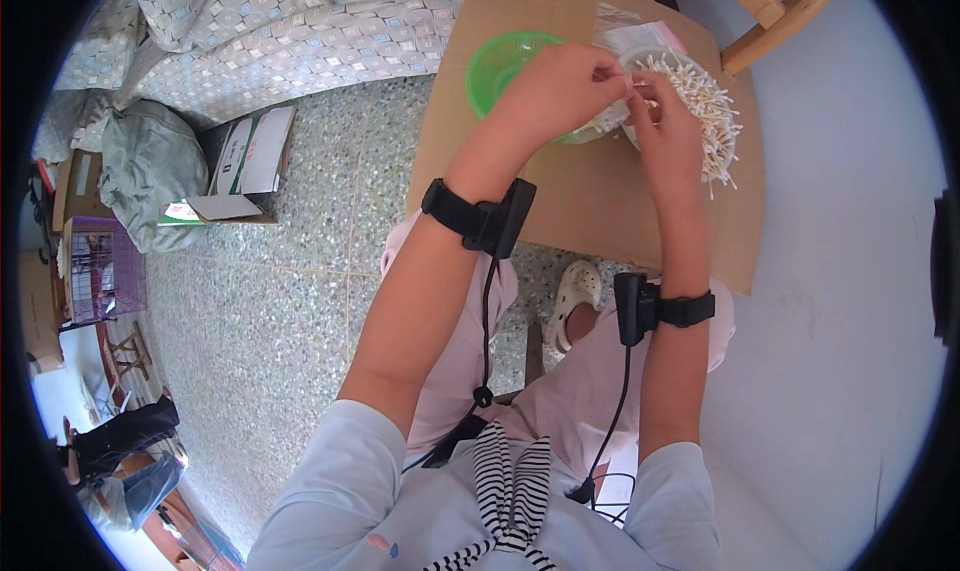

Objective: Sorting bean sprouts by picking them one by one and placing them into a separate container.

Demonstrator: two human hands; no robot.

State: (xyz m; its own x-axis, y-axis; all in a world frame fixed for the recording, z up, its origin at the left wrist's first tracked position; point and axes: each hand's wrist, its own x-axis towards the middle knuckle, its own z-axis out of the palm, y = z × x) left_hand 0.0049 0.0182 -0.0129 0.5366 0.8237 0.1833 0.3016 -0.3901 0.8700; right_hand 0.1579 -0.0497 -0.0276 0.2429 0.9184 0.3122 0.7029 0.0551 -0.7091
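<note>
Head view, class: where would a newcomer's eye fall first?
Likely on the heap of thin white cotton swabs at upper right. Beside it, the bare left hand and bare right hand are close together over the flat brown cardboard sheet. The bright green round plastic container shows partly behind the left hand.

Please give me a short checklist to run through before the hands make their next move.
1. Left hand and right hand close together: ok.
2. Anything pinched between them identifiable: cannot tell, too small.
3. Cotton swabs beside the right hand: ok.
4. Swabs neatly aligned: not ok, they point in many directions.
5. Green basket empty: cannot tell, the left hand and arm hide part of it.
6. Cardboard beneath basket and swabs: ok.
</note>
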